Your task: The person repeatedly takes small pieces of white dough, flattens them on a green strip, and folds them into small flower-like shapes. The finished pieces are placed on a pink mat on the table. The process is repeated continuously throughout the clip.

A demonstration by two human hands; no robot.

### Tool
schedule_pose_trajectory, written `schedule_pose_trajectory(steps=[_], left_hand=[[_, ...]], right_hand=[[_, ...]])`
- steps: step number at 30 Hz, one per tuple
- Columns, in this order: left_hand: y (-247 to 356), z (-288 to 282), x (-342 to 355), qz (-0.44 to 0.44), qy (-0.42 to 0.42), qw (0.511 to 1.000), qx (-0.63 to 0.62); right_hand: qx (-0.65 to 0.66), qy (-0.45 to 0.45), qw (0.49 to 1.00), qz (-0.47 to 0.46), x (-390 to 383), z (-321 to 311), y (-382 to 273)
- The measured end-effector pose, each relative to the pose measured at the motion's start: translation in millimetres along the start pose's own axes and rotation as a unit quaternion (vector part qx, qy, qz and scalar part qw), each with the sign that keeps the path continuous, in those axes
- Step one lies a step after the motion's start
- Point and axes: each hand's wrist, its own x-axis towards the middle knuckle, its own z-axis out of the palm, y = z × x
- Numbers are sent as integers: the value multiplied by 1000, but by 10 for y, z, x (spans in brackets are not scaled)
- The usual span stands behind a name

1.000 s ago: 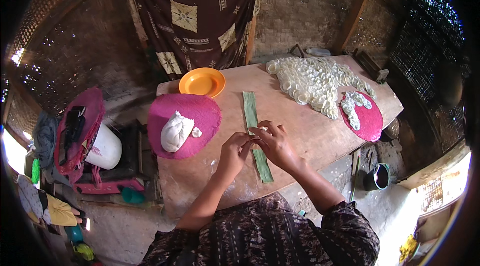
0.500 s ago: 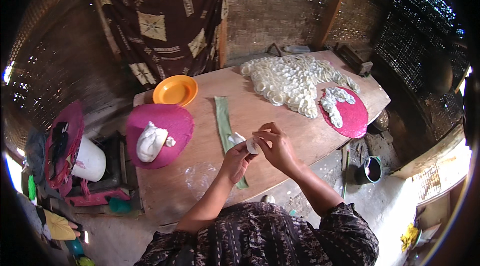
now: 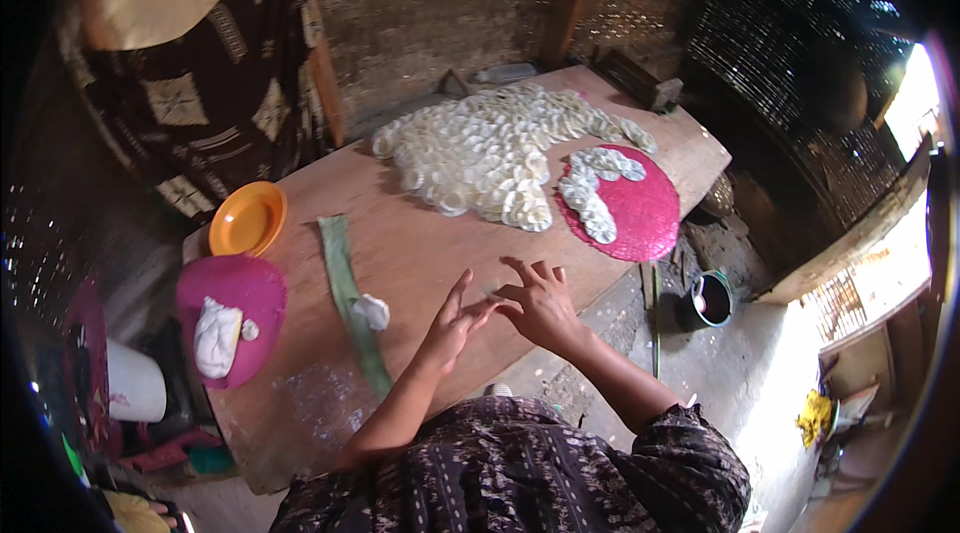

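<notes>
My left hand (image 3: 447, 331) and my right hand (image 3: 540, 305) are raised over the front of the wooden table (image 3: 290, 318), fingers apart, tips close together; a small, pale blur between them is too indistinct to name. Left of them, a long green strip (image 3: 340, 263) carries a white lump (image 3: 371, 312). Farther left, a pink round mat (image 3: 260, 293) bears a larger white dough-like mass (image 3: 218, 333) and a small piece. Beyond my hands, many thin white rounds (image 3: 470, 163) lie heaped, with more on a red woven mat (image 3: 640, 213) at the right.
An orange basin (image 3: 247, 218) sits at the table's back left. A white bucket (image 3: 135, 383) and pink items are beside the left end. A dark bucket (image 3: 705, 301) stands on the floor right of the table. A patterned cloth (image 3: 200, 113) hangs behind.
The view has swung rightward. My hands held a pale round piece half a second ago; now their fingers have spread and that piece is no longer clearly visible.
</notes>
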Motion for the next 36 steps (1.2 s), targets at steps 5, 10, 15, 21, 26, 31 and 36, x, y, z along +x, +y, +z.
schedule_pose_trajectory(steps=[5, 10, 15, 21, 26, 31, 36], left_hand=[[-179, 6, 105, -58, -86, 976, 192], [-133, -143, 161, -44, 28, 990, 133], [-11, -200, 272, 3, 109, 984, 138], [66, -135, 369, 16, 172, 977, 127], [126, -179, 433, 8, 216, 969, 116], [197, -223, 525, 38, 229, 968, 100], [223, -205, 592, 50, 225, 969, 92]], right_hand=[[383, -169, 892, 169, -161, 252, 1187], [256, 20, 944, 207, -135, 83, 2943], [134, 128, 928, 322, 208, -14, 4369], [75, 148, 861, 480, 625, 116, 4830], [-121, 102, 876, 456, 790, 338, 4673], [69, 307, 769, 556, 980, 552, 4745], [314, 413, 724, 455, 1024, 473, 5010]])
